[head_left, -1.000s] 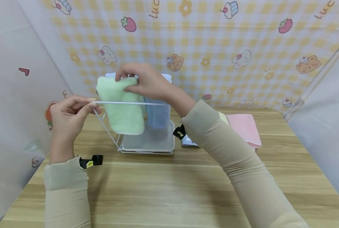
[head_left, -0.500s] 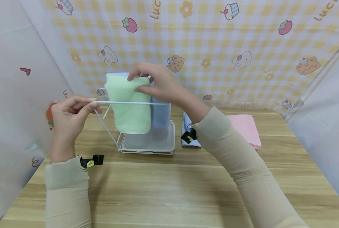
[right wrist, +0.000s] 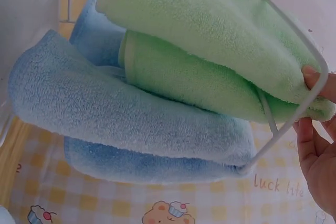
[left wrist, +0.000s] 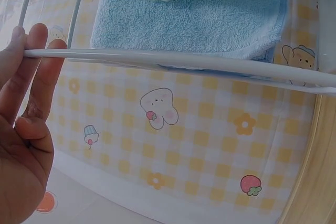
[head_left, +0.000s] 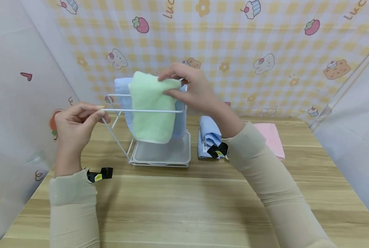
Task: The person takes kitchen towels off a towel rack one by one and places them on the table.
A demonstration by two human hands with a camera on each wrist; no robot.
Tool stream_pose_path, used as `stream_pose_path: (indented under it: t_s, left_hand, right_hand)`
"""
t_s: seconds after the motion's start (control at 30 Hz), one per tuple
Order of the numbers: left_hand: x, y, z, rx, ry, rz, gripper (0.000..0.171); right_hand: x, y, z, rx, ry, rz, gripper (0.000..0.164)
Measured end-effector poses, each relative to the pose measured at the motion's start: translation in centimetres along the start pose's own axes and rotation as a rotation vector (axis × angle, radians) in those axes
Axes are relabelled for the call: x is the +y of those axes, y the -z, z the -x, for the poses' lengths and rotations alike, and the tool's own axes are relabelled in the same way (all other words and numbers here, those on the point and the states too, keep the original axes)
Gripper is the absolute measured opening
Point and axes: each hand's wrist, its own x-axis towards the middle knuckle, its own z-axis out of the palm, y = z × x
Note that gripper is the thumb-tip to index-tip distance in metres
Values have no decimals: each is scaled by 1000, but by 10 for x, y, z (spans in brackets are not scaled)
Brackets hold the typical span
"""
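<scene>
At the front left corner of a white wire rack (head_left: 141, 111), my left hand (head_left: 79, 124) pinches the rail between thumb and fingers. My right hand (head_left: 187, 82) grips the top fold of a light green towel (head_left: 153, 117) near its right end. That towel hangs doubled behind the front rail, and its two layers show in the right wrist view. Behind it a light blue towel (head_left: 123, 100) drapes over the rack's back rail, partly hidden by the green one. In the left wrist view, the blue towel (left wrist: 189, 22) hangs past the bar beside my fingers.
A grey tray (head_left: 159, 155) forms the rack's base on the wooden table (head_left: 172, 206). To the right lie a folded blue cloth (head_left: 209, 131) with a tag and a pink cloth (head_left: 272, 137), partly behind my right sleeve. A yellow checked backdrop (head_left: 221, 44) stands behind.
My right hand has carried the green towel to the right along the rack, uncovering the left part of the blue towel. My left hand keeps its hold on the rail corner.
</scene>
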Motion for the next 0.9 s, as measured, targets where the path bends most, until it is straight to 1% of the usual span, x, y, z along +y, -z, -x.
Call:
stream_pose_path:
  t_s: [0.07, 0.2, 0.37, 0.67, 0.9]
  left_hand:
    - [0, -1, 0, -5, -2, 3, 14]
    - [0, -1, 0, -5, -1, 9, 14]
    - [-1, -1, 0, -5, 3, 27, 15]
    - [0, -3, -1, -13, 1, 34, 16]
    - [-1, -1, 0, -11, 5, 27, 13]
  right_hand:
    - [1, 3, 4, 32, 13, -15, 23]
    - [3, 9, 9, 80, 14, -61, 25]
    - [5, 15, 13, 114, 12, -94, 25]
    - [11, 21, 21, 186, 121, -112, 23]
    - [13, 25, 26, 217, 135, -143, 23]
